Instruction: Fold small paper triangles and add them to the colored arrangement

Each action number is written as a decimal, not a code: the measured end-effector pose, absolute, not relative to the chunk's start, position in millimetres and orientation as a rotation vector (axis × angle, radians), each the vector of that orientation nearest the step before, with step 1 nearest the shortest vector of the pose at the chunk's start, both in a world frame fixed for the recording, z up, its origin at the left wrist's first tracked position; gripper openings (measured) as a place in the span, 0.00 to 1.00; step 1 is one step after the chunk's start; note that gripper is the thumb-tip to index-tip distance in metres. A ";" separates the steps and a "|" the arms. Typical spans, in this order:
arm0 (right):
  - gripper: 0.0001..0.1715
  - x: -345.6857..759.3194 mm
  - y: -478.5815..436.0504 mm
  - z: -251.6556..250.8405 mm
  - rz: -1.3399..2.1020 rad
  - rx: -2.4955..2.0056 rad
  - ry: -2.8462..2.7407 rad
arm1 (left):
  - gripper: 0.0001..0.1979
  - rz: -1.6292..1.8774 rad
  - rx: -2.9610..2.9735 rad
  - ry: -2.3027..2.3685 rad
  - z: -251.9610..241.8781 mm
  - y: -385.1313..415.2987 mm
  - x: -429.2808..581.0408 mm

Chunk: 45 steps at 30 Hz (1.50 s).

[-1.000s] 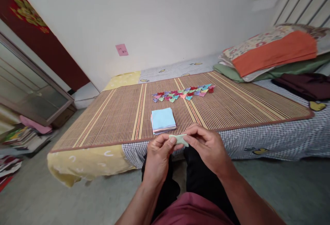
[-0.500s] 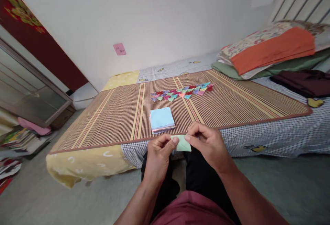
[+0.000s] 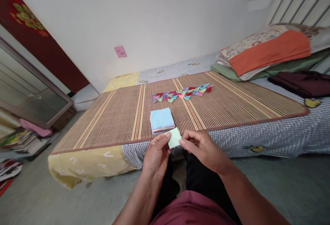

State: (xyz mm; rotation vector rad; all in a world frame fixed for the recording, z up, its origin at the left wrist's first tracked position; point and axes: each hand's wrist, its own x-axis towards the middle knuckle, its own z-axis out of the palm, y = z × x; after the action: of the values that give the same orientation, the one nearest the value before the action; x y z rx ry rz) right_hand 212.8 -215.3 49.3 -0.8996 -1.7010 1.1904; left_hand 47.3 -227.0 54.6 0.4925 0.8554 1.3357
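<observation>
A small pale green folded paper [image 3: 174, 137] is pinched between my two hands in front of the bed's edge. My left hand [image 3: 156, 154] grips its left side with thumb and fingers closed. My right hand [image 3: 201, 147] pinches its right lower edge. Just beyond, a stack of square coloured papers [image 3: 161, 120] with a blue sheet on top lies on the striped bamboo mat [image 3: 116, 118]. Farther back, a row of several small folded paper triangles [image 3: 180, 92] in mixed colours lies across the mat.
The mat covers a low bed [image 3: 270, 137] with a checked sheet and a yellow cover at the left end. Pillows and folded bedding [image 3: 268, 51] are piled at the right. A glass-fronted cabinet [image 3: 28, 91] and books stand at the left. My knees are below the hands.
The green paper has turned from a flat narrow strip to stand more upright, showing a squarer face. Both hands shifted slightly, still holding it.
</observation>
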 end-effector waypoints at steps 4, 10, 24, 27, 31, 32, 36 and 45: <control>0.15 212.0 -215.7 49.9 1.165 -0.884 -1.696 | 0.11 1.342 0.521 0.842 57.3 -229.6 48.5; 0.14 209.8 -222.9 58.8 0.849 -0.901 -1.794 | 0.13 1.371 0.640 0.879 57.4 -233.1 49.3; 0.12 209.3 -221.4 55.3 1.152 -0.832 -1.509 | 0.13 1.444 0.842 0.917 57.4 -239.1 53.4; 0.10 208.4 -221.2 53.9 1.146 -0.835 -1.505 | 0.12 1.444 0.870 0.896 55.9 -239.3 53.3; 0.08 205.8 -224.6 55.2 0.751 -0.884 -1.643 | 0.12 1.447 0.901 0.909 56.7 -238.9 54.3; 0.08 205.1 -225.4 55.9 0.649 -0.880 -1.667 | 0.12 1.455 0.911 0.925 57.2 -239.1 54.5; 0.08 204.1 -226.1 57.5 0.598 -0.863 -1.702 | 0.10 1.474 1.031 1.009 59.7 -242.2 53.5; 0.11 206.1 -222.8 60.7 0.533 -0.731 -1.782 | 0.08 1.509 1.137 1.082 61.5 -245.3 53.9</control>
State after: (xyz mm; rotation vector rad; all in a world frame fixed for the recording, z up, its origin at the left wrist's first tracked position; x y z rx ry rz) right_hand 206.1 -222.8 60.7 -0.7314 -1.7823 0.5335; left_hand 53.9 -245.3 61.5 1.1369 1.0822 1.5087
